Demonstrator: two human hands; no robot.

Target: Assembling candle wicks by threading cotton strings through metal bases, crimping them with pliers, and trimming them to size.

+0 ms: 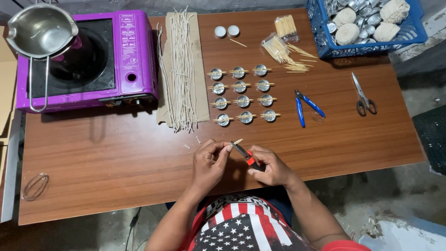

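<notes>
My left hand (210, 162) pinches a thin wooden stick (237, 141) near the table's front edge. My right hand (271, 166) grips a small cutter with red and black handles (246, 155), its tip touching the stick. Beyond my hands stand several small metal cups (243, 101) in rows, each with sticks laid across its rim. Blue-handled pliers (304, 105) lie to the right of the cups.
A purple portable stove (130, 56) with a steel pot (39, 30) is at the far left. Wick strands (181, 69) lie on cardboard. Bagged sticks (278, 44), scissors (363, 96) and a blue basket (413, 32) are at the far right.
</notes>
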